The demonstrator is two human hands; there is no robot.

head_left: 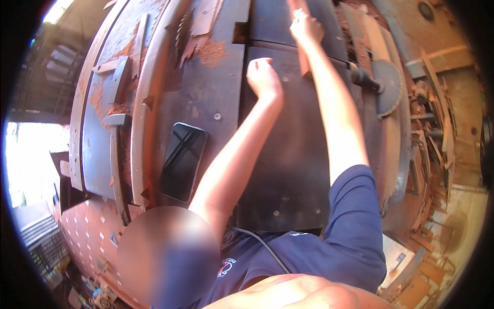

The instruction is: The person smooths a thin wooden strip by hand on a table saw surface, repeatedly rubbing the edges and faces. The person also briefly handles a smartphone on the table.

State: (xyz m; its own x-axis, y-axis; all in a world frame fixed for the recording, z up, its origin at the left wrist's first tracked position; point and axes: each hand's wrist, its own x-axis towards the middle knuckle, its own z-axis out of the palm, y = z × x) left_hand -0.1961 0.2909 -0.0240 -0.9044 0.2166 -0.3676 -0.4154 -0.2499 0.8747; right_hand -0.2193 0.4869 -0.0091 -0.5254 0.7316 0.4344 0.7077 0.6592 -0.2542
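My right hand [307,28] reaches to the far edge of the dark metal machine table [288,154], fingers closed around a narrow reddish-brown wooden strip [304,64]. The strip lies lengthwise under the hand and forearm, and its far end runs out of view. To its left, my left hand [264,77] is curled in a loose fist above the table, apart from the strip. No object shows in it. A black smartphone [183,162] lies on the table left of my left forearm.
A toothed circular saw blade [387,88] on a shaft stands at the table's right side. A long rail [146,103] runs along the left, with a hammer [117,121] beyond it. Sawdust [211,53] and a wood offcut [206,18] lie far left. Scrap wood [437,118] is piled right.
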